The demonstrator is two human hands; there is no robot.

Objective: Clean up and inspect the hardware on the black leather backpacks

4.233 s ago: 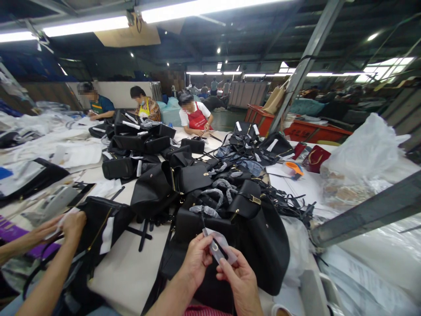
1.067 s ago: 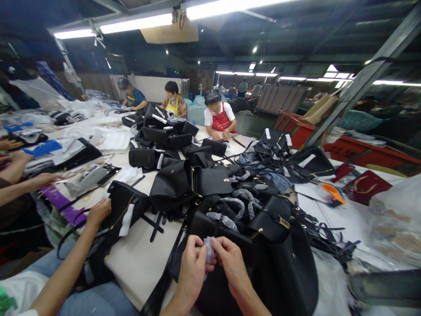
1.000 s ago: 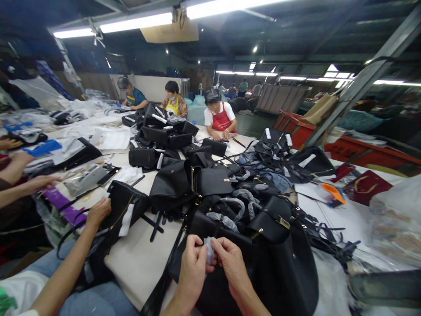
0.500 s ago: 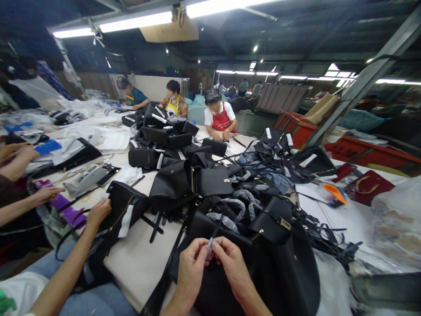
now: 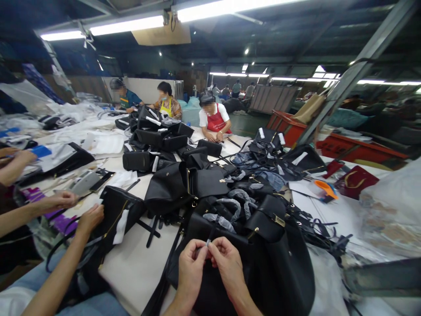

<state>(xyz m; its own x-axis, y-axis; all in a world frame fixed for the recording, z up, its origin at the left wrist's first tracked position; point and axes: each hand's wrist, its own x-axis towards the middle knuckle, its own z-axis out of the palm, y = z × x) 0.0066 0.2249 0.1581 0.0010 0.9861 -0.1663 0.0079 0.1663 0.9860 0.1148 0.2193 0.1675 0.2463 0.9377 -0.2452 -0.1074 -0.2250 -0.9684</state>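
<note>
My left hand [image 5: 192, 261] and my right hand [image 5: 226, 259] meet fingertip to fingertip, both closed in a pinch. Between them is a thin black strap [image 5: 212, 231] with a bit of pale, see-through wrap on it, mostly covered by my fingers. Under and behind my hands lies a black backpack [image 5: 279, 263] with gold-coloured fittings. Just beyond my fingers, handles in clear plastic wrap [image 5: 219, 220] rest on the bag. A second black bag [image 5: 167, 186] leans behind it.
Many black bags [image 5: 148, 138] are heaped along the table [image 5: 138, 259]. At left, a co-worker's hands [image 5: 90, 219] work on a black bag with a white strip. An orange tape dispenser [image 5: 325, 188] and a dark red bag [image 5: 357, 182] lie at right. Another person in a red apron [image 5: 215, 120] stands across.
My fingers have drawn closer together over the wrapped part of the strap, hiding more of it. The whole view has shifted slightly. At left, a co-worker's hand has moved nearer to the bag.
</note>
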